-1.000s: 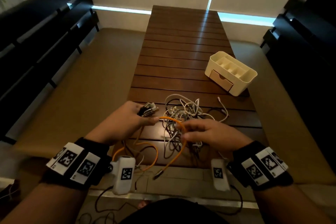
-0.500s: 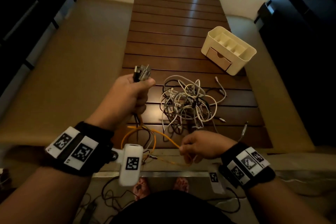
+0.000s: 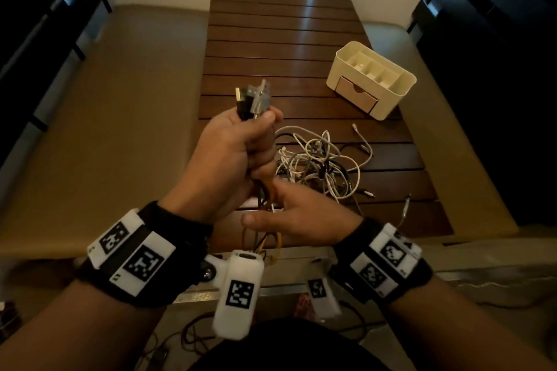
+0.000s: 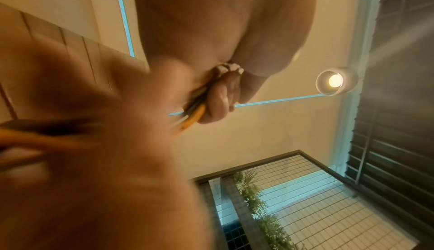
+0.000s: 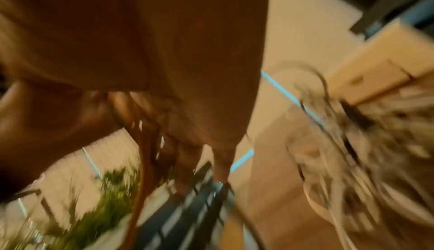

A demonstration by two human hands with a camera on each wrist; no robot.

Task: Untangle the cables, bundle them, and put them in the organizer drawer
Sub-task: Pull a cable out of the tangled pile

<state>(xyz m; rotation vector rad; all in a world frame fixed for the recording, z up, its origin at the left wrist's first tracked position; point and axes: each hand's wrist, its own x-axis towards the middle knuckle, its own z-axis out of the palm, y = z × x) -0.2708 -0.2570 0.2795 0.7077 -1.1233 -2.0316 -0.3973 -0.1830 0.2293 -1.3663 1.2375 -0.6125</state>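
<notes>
Left hand and right hand clutch the cable bundle (left uppermost) over the table edge.

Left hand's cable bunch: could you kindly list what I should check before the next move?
1. Metal-tipped plug ends gripped in left hand: ok.
2. Right hand holding the hanging orange cable: cannot tell, blurred.
3. White and black cable pile on slatted wooden table untangled: not ok.
4. Cream plastic organizer drawer open: not ok, shut.
5. Held cables free of the pile: cannot tell.
</notes>
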